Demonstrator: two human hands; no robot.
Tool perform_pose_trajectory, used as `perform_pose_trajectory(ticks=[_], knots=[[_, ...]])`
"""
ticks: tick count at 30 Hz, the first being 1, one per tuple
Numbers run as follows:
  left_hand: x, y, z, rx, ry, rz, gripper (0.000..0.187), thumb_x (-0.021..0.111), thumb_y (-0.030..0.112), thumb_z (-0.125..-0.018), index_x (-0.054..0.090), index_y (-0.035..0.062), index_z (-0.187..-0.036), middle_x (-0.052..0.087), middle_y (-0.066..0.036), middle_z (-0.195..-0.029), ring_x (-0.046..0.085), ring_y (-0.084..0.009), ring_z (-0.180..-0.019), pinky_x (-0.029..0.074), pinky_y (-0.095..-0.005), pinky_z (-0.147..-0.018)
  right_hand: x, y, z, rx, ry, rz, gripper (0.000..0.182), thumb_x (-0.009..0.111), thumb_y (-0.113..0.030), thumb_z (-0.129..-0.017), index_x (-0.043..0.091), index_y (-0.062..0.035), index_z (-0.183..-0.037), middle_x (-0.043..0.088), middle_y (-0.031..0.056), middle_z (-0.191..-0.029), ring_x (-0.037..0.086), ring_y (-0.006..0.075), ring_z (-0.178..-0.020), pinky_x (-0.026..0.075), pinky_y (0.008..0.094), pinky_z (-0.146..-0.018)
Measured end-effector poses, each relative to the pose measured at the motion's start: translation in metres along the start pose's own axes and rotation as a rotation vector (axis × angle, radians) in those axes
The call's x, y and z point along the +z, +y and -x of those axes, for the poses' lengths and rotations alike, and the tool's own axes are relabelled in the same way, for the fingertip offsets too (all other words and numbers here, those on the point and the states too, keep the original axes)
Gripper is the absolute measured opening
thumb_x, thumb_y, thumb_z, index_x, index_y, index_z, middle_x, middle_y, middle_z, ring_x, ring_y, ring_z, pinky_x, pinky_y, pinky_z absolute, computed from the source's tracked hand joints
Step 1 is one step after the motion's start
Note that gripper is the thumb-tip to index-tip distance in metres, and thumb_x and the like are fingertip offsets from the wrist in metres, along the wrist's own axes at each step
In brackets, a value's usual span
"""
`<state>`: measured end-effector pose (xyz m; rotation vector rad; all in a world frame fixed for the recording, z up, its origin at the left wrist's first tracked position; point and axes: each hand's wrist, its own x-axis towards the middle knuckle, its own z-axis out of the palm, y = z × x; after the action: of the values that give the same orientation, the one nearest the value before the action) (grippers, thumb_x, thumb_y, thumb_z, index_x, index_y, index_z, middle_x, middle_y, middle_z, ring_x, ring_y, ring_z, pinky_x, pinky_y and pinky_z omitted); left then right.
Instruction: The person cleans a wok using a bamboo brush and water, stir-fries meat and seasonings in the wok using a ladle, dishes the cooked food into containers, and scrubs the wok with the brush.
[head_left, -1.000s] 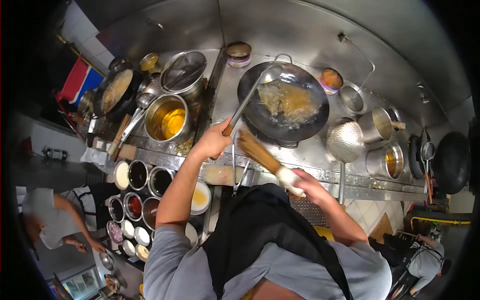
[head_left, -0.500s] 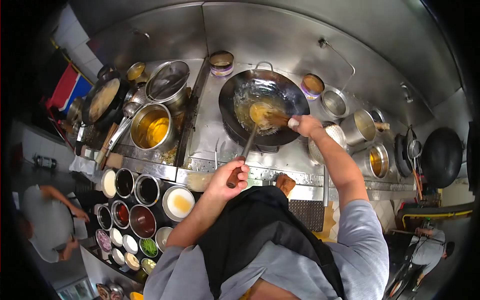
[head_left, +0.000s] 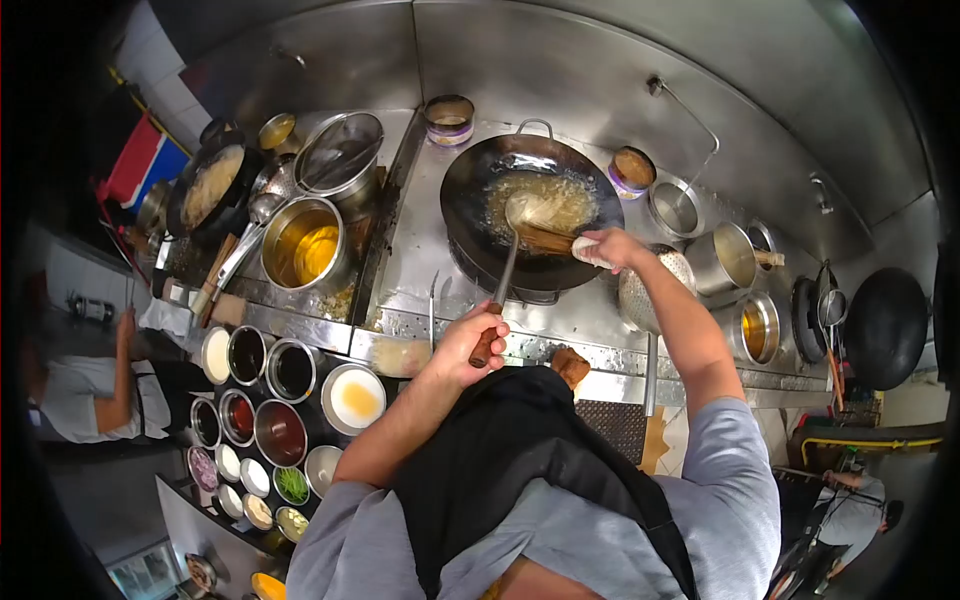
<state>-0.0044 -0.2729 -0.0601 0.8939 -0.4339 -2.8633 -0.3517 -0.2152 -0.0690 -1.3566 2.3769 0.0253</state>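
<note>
A dark wok (head_left: 467,170) with a loop handle sits on the steel stove, cloudy yellowish liquid pooled in its bottom. My left hand (head_left: 474,342) is closed around the wooden handle of a ladle (head_left: 508,268), whose bowl rests in that liquid. At the wok's right side, my right hand (head_left: 613,249) grips the pale wrapped end of a bamboo wok brush (head_left: 546,239). The brush's bristle end lies against the ladle's bowl, low in the wok.
Left of the wok are a pot of oil (head_left: 303,243) and a strainer (head_left: 340,153). Seasoning containers (head_left: 282,433) stand near my left elbow. To the right are a perforated skimmer (head_left: 656,284), a saucepan (head_left: 722,258) and an oil pot (head_left: 758,325). Other people (head_left: 95,395) work at the sides.
The ladle's bowl, which held yellow liquid, now looks pale and sits amid liquid spread across the wok's bottom. My left hand has shifted slightly right. The person at left has moved.
</note>
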Motion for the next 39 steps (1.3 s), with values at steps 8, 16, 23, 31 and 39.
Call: perform_pose_trajectory(ticks=[8, 16, 23, 31, 39], knots=[[0.0, 0.001, -0.004, 0.024, 0.069, -0.069, 0.045, 0.055, 0.007, -0.091, 0.037, 0.0194, -0.131, 0.054, -0.001, -0.076, 0.05, -0.013, -0.056, 0.037, -0.0304, -0.043, 0.024, 0.016, -0.009, -0.045, 0.006, -0.078, 0.048, 0.065, -0.042, -0.088, 0.06, -0.022, -0.132, 0.067, 0.0171, -0.119, 0.065, 0.0371, -0.104, 0.053, 0.0425, -0.091], [0.006, 0.015, -0.011, 0.191, 0.213, -0.658, 0.083, 0.051, 0.004, -0.087, 0.01, 0.0149, -0.158, 0.054, -0.004, -0.071, 0.051, -0.0149, -0.046, 0.04, -0.0296, -0.039, -0.014, -0.007, 0.014, 0.153, 0.125, 0.071, 0.056, 0.064, -0.038, -0.09, 0.048, -0.0277, -0.143, 0.068, 0.0158, -0.115, 0.065, 0.0344, -0.106, 0.053, 0.0457, -0.091], [-0.015, 0.022, -0.008, 0.137, 0.314, -1.143, 0.08, 0.051, 0.008, -0.088, 0.01, 0.0095, -0.157, 0.059, -0.009, -0.073, 0.055, -0.019, -0.047, 0.047, -0.0333, -0.042, -0.035, 0.011, 0.029, 0.176, 0.284, -0.154, 0.06, 0.062, -0.048, -0.09, 0.048, -0.0273, -0.144, 0.068, 0.0163, -0.116, 0.065, 0.035, -0.108, 0.05, 0.0449, -0.096], [-0.024, 0.062, 0.049, -0.037, 0.211, -1.434, 0.078, 0.057, 0.006, -0.087, 0.021, 0.0148, -0.156, 0.063, -0.009, -0.08, 0.06, -0.0181, -0.056, 0.05, -0.0318, -0.049, -0.037, -0.003, 0.022, 0.11, 0.471, -0.44, 0.058, 0.06, -0.054, -0.09, 0.052, -0.0267, -0.141, 0.069, 0.0169, -0.114, 0.064, 0.0351, -0.108, 0.049, 0.0432, -0.096], [-0.112, 0.145, 0.05, 0.29, 0.422, -2.252, 0.028, 0.068, 0.019, -0.082, 0.063, 0.0084, -0.107, 0.07, -0.02, -0.088, 0.068, -0.0366, -0.074, 0.053, -0.0456, -0.066, -0.003, -0.008, 0.015, -0.004, 0.12, 0.038, 0.055, 0.064, -0.045, -0.089, 0.055, -0.0224, -0.139, 0.069, 0.0169, -0.112, 0.066, 0.0347, -0.104, 0.052, 0.0439, -0.092]])
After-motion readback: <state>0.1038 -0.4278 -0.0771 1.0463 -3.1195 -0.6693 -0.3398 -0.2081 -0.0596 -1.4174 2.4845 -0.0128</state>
